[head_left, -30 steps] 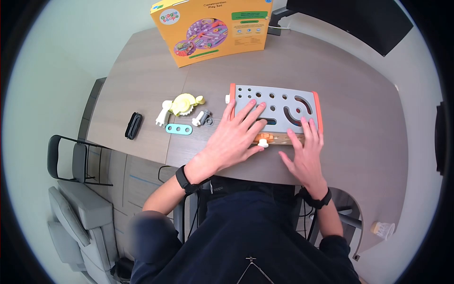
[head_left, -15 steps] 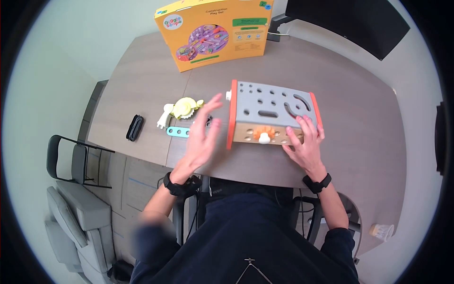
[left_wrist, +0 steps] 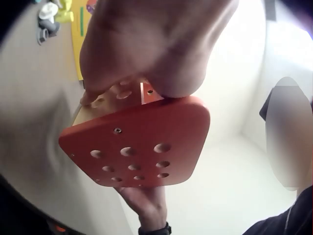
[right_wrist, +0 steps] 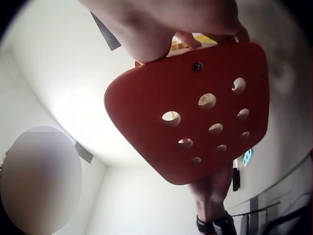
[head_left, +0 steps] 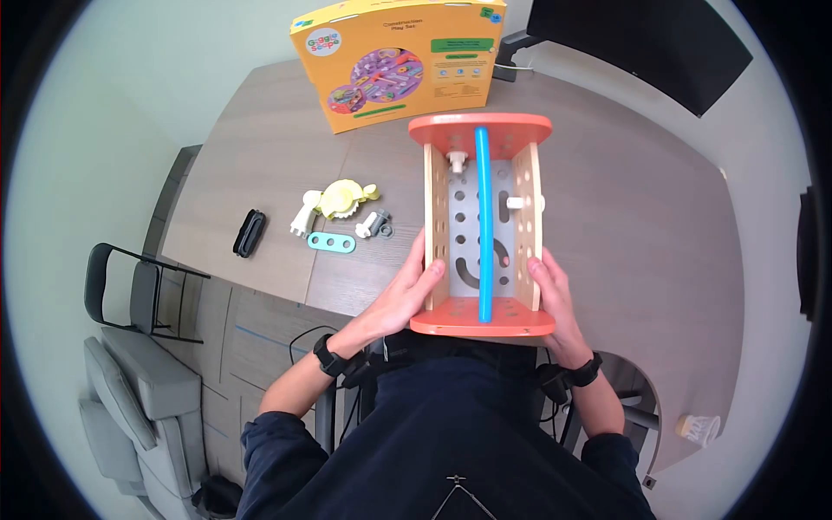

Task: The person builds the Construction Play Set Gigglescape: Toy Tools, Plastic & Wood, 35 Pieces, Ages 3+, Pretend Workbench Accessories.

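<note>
Both hands hold a toy toolbox with red end panels (head_left: 482,328), wooden sides and a grey perforated base, its hollow inside facing the head camera. A blue rod (head_left: 484,225) runs between the ends. My left hand (head_left: 400,293) grips the left wooden side, thumb on the panel; my right hand (head_left: 557,305) grips the right one likewise. White pegs show inside at the upper left (head_left: 457,161) and through the right side (head_left: 516,203). One red end panel (left_wrist: 142,142) fills the left wrist view, and the other wrist view shows a holed red panel (right_wrist: 195,107) under the hand.
Left of the toolbox lie a yellow-green toy piece (head_left: 341,198), a teal three-holed strip (head_left: 332,242), grey and white bolts (head_left: 374,224) and a black case (head_left: 249,233). Behind stands a yellow product box (head_left: 407,74), with a monitor (head_left: 641,52) at the back right.
The toolbox has been turned, so its hollow inside and blue rod now show instead of its grey top. My left hand came back from beside it and took hold of its left side.
</note>
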Demonstrator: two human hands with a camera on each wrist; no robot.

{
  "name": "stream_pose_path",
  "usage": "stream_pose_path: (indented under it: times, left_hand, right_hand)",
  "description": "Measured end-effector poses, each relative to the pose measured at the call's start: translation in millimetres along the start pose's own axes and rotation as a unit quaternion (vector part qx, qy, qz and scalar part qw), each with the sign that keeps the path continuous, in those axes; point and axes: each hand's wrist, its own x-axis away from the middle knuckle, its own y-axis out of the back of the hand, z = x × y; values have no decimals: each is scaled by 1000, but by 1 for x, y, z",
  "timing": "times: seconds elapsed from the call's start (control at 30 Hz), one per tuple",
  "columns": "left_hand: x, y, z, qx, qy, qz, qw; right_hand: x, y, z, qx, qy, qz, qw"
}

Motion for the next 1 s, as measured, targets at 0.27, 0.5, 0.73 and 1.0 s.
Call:
stream_pose_path:
  times: [0.27,0.5,0.73,1.0]
  left_hand:
    - [6,6,30,63,75,14,995]
    - [9,9,26,47,121,9,992]
    - [-10,52,5,-395,84,-84,911]
    - [-45,104,42,-736,-70,-134,660]
  right_hand:
    - [3,17,-48,101,-37,-13,994]
    - [-5,21,-72,118,-63,-24,991]
    - [-8,30,-63,232,-44,16,972]
    - [-7,28,-56,245,-14,35,969]
